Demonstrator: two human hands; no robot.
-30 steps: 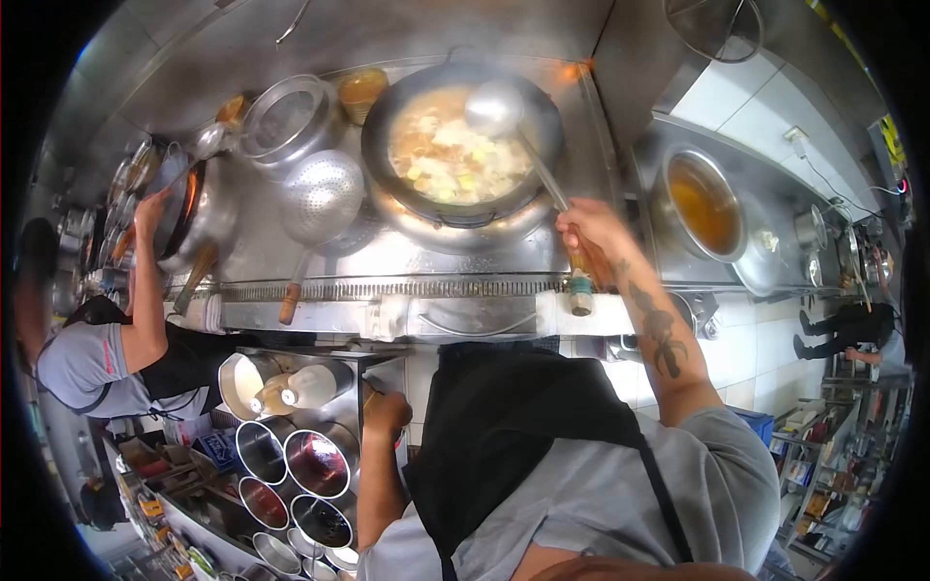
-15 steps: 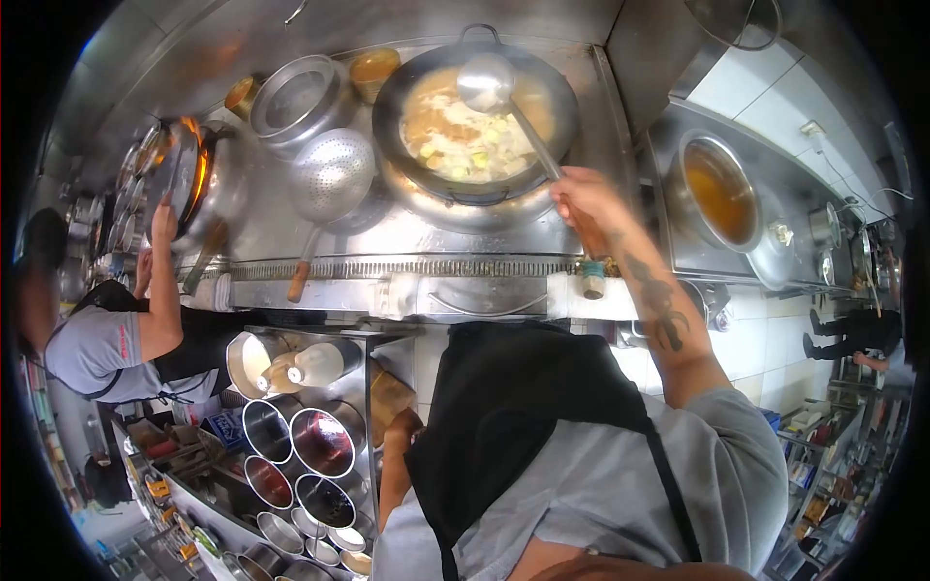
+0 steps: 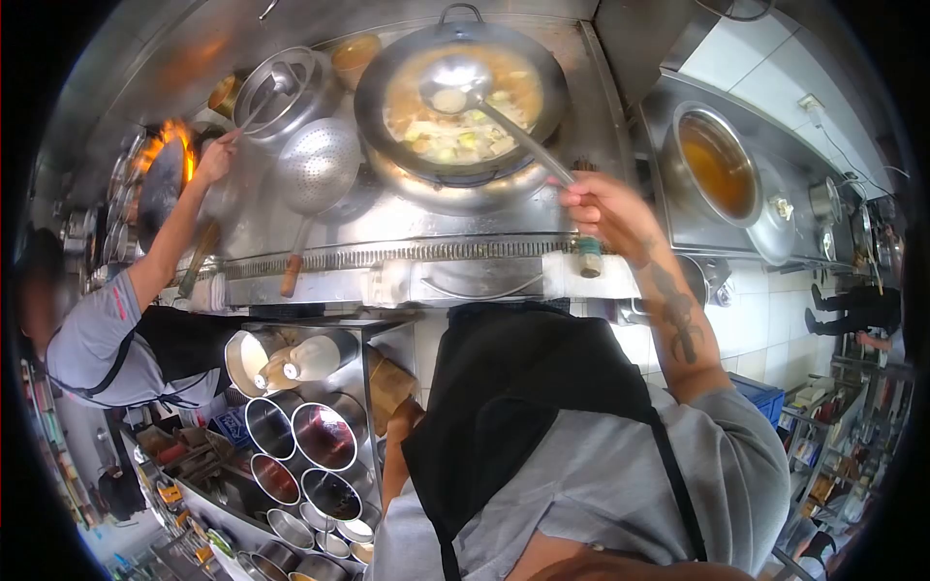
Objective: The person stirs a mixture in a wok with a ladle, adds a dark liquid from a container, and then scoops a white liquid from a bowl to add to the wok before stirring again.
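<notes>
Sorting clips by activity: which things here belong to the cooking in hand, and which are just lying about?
In use:
right hand, gripping the ladle
wok of soup, with the ladle's bowl over it

Lying about:
strainer beside the wok
pot of broth at the right
tins and bottles near the left hand

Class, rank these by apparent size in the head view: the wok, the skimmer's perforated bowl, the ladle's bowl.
1. wok
2. skimmer bowl
3. bowl of the ladle
All three seem similarly far from the camera, so the order looks safe.
</notes>
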